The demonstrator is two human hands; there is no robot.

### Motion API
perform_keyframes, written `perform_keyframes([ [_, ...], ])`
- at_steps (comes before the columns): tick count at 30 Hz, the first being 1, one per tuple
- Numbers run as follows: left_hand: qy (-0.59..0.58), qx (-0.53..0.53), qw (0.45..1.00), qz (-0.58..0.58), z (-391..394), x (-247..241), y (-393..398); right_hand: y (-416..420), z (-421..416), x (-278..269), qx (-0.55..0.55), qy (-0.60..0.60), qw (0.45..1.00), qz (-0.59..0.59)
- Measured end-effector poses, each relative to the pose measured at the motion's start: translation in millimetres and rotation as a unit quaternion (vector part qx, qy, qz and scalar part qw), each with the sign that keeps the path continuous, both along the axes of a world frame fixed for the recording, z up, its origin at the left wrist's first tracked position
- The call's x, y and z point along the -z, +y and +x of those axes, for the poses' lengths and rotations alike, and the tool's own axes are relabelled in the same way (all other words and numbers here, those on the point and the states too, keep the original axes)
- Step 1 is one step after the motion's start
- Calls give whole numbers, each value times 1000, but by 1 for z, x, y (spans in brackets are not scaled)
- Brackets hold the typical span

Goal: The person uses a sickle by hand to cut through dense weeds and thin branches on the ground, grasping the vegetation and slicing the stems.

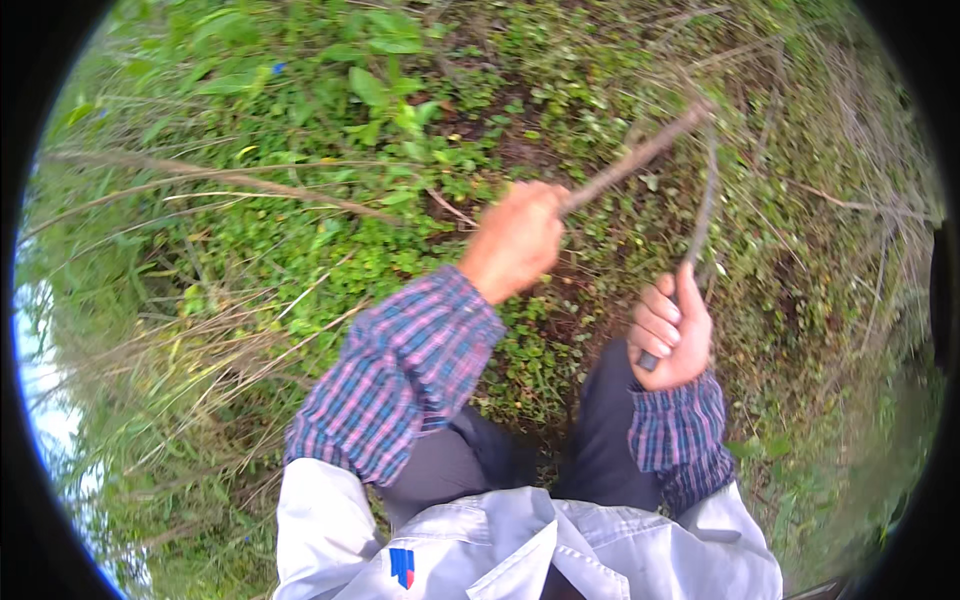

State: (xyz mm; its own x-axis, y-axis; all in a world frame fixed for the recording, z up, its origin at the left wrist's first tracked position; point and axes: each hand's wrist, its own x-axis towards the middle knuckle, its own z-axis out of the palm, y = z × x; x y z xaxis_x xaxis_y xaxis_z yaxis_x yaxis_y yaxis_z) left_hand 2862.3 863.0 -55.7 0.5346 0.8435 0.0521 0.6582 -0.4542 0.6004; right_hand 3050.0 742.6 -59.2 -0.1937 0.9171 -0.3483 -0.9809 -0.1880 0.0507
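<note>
My left hand is closed around a brown woody stick, which slants up and to the right from my fist. In my right hand is the dark handle of a sickle, my thumb laid along it. Its thin curved blade points away from me, and its upper part lies close to the stick's far end. Motion blur hides whether the blade and the stick touch there.
Low green ground plants cover the soil around both hands. A long dry branch lies at the left, with dry stalks below it. Broad-leaved plants grow at the upper left. Dry grass stands at the right. My knees are bent below my hands.
</note>
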Motion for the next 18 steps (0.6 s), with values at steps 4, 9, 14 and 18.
perform_keyframes([
  [4, 55, -43, 990, 120, -27, 17, 44, -2, 13, 21, 5, -130, 991, 13],
  [9, 301, -65, 919, 244, -107, 16, 96, -37, 58, 68, 41, -703, 705, -82],
  [14, 438, -92, 885, 132, -186, 32, 100, -122, 112, 149, -108, -977, 176, -46],
  [18, 396, -144, 907, 22, -223, 53, 61, -235, 162, 210, -271, -922, 170, -218],
])
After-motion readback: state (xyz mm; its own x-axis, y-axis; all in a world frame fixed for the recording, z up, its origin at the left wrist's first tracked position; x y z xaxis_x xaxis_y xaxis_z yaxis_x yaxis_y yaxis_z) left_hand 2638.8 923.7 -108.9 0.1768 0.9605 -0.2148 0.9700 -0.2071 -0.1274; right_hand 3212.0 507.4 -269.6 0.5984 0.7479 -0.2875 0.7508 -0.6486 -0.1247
